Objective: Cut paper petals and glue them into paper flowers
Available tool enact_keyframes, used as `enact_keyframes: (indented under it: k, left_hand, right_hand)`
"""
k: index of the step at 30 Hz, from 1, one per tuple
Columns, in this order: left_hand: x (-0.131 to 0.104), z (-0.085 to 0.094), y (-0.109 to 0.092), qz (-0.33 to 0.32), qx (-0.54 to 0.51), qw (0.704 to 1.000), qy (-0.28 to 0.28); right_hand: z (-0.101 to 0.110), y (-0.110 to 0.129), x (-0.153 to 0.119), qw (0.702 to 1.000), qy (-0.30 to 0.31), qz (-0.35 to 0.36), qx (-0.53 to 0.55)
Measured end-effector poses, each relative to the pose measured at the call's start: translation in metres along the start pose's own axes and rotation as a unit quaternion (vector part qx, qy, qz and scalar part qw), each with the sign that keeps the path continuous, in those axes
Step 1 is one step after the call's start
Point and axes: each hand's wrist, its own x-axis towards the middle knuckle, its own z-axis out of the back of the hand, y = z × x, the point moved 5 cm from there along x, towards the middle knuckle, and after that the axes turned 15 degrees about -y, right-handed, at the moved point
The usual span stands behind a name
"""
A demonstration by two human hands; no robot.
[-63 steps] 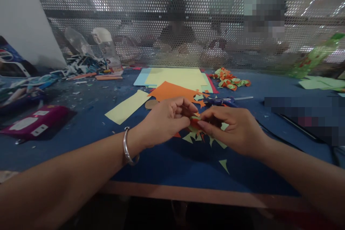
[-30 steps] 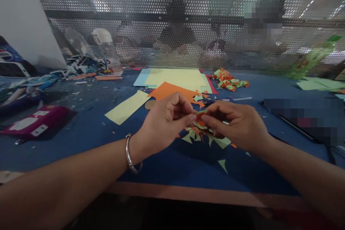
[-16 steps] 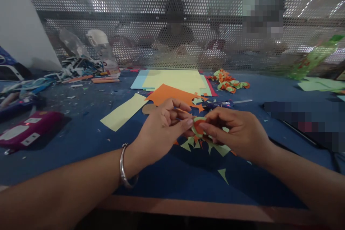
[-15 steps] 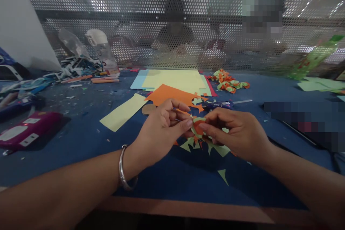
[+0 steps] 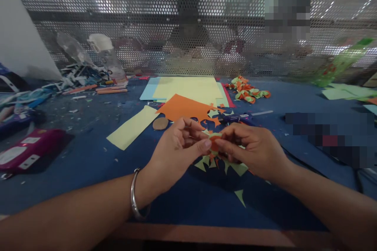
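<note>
Between my two hands is a small paper piece (image 5: 215, 143), orange with a pale green edge. My left hand (image 5: 184, 153), a silver bangle on its wrist, pinches its left side between thumb and fingers. From the other side my right hand (image 5: 250, 145) pinches it with thumb and forefinger. Pale green paper scraps (image 5: 235, 168) lie on the table under and around the hands. Just beyond them is an orange sheet (image 5: 184, 106) with rounded cut-outs along its near edge. A round brown disc (image 5: 160, 123) rests left of my left hand.
Pale yellow sheets (image 5: 188, 87) lie at the back, beside a pile of orange and green paper pieces (image 5: 250, 92). A blue-handled tool (image 5: 241, 117) is beyond my right hand. A magenta case (image 5: 32, 149), a bottle (image 5: 107, 57) and a yellow strip (image 5: 132, 127) are leftward.
Both hands still pinch the paper piece, and it has turned slightly between the fingers. The whole view has shifted a little. Nothing has been put down.
</note>
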Motion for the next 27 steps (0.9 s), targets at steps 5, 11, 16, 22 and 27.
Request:
enact_keyframes:
  k: [5,11,16,22,27]
  left_hand:
    - [-0.002,-0.006,0.009,0.062,-0.044,0.997,-0.001]
    - [0.0,-0.008,0.013,0.058,-0.061,0.996,-0.02]
    - [0.002,-0.008,0.014,0.064,-0.067,0.995,-0.025]
    - [0.006,-0.01,0.012,0.05,-0.049,0.997,-0.023]
    - [0.007,-0.011,0.007,0.03,-0.026,0.999,-0.012]
  right_hand:
    - [0.0,-0.004,0.001,1.0,0.001,-0.004,0.005]
    - [-0.002,-0.001,0.002,1.0,0.002,0.017,-0.002]
    - [-0.003,0.002,0.003,0.997,-0.006,0.061,-0.047]
    - [-0.004,0.005,0.003,0.987,-0.013,0.128,-0.096]
    - [-0.003,0.007,0.002,0.979,-0.016,0.161,-0.12]
